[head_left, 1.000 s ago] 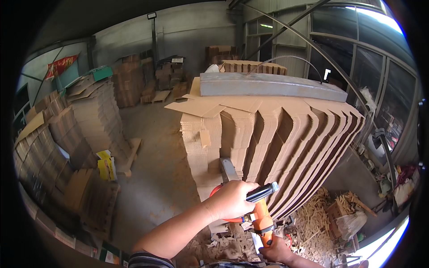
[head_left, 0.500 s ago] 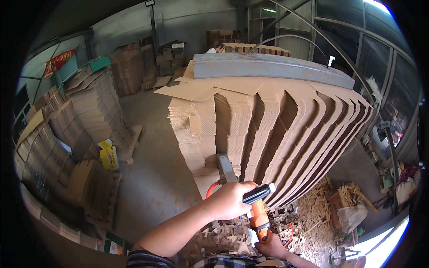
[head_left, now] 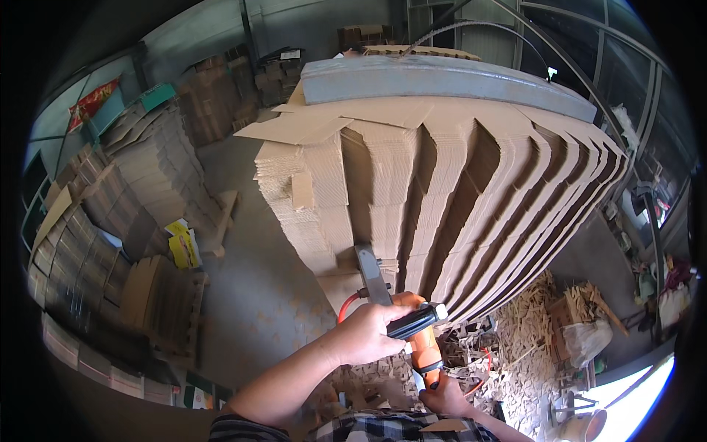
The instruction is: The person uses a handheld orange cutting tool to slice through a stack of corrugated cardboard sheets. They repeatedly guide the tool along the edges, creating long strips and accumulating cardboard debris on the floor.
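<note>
Hands share an orange, black-handled power cutter [head_left: 412, 328], likely heavy and rigid: left hand [head_left: 368, 333] wraps its side handle, right hand [head_left: 444, 394] at six o'clock clasps its body, blade against the tall stack of brown corrugated cardboard sheets [head_left: 442, 191].

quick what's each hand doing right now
Left hand: closed on the black side handle of the orange power tool.
Right hand: closed on the tool's lower grip, partly hidden.

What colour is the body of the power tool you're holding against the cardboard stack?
Orange, with a black side handle; the power tool shows clearly in the head view.
</note>
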`<state>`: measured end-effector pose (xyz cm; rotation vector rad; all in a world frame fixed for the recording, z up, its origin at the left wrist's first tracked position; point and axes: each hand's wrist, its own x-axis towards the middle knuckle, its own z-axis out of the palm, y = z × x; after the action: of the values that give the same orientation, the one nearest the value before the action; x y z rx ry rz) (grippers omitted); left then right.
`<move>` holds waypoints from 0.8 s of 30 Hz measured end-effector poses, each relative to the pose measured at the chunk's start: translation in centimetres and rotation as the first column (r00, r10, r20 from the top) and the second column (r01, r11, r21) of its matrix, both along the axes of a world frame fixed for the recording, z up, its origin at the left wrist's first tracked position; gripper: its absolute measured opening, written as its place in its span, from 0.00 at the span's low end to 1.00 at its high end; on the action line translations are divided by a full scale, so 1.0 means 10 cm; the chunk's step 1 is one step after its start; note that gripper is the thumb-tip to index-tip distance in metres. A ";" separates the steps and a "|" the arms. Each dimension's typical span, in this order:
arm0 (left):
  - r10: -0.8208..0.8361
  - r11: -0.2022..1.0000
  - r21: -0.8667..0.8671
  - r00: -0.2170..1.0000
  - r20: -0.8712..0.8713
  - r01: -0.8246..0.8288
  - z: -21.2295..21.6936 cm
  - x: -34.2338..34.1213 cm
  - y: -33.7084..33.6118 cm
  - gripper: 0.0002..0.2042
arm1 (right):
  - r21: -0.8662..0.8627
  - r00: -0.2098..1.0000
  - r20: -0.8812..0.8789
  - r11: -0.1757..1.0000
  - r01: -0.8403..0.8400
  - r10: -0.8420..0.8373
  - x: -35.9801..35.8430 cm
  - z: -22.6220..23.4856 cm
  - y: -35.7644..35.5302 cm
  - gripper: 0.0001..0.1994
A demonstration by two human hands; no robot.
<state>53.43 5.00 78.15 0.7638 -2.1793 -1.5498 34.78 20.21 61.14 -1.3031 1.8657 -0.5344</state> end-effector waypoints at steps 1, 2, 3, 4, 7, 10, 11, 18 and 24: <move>-0.001 1.000 0.000 1.000 -0.003 0.001 -0.04 -0.01 -0.01 0.27 | 0.014 1.000 -0.003 1.000 0.000 0.000 -0.01 -0.01 0.00 0.22; -0.003 1.000 0.000 1.000 -0.006 0.003 -0.09 -0.03 -0.03 0.28 | 0.028 1.000 -0.006 1.000 0.000 0.000 0.00 0.02 0.00 0.21; -0.005 1.000 -0.002 1.000 -0.008 0.005 -0.13 -0.04 -0.05 0.28 | 0.040 1.000 -0.008 0.999 0.001 0.000 0.00 0.02 -0.01 0.21; -0.006 0.999 0.032 1.000 0.015 0.006 -0.11 -0.05 -0.05 0.28 | 0.035 1.000 0.009 0.999 0.014 -0.015 -0.01 -0.05 0.00 0.21; -0.004 0.993 0.119 1.000 0.029 0.001 -0.08 -0.06 -0.05 0.28 | 0.000 1.000 -0.002 1.000 0.014 -0.014 -0.02 -0.16 0.03 0.20; 0.011 0.989 0.146 1.000 -0.028 -0.007 -0.22 -0.06 -0.05 0.28 | 0.031 1.000 0.015 1.000 -0.001 0.001 -0.02 -0.21 0.02 0.20; 0.005 0.991 0.131 1.000 -0.024 -0.002 -0.26 -0.06 -0.06 0.28 | 0.037 0.999 0.034 0.999 -0.011 0.010 -0.02 -0.23 0.02 0.20; -0.001 0.969 0.247 0.996 0.085 -0.020 -0.29 -0.12 -0.10 0.29 | 0.111 0.999 0.036 0.993 0.036 -0.040 0.06 -0.04 -0.01 0.20; 0.035 0.954 0.291 0.993 0.110 -0.066 -0.47 -0.15 -0.13 0.29 | 0.080 0.996 0.080 0.997 0.022 -0.029 0.02 -0.31 0.00 0.19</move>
<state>51.95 3.66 73.41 1.0034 -2.0034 -1.8723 34.99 20.25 58.03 -1.1904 1.8205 -0.5140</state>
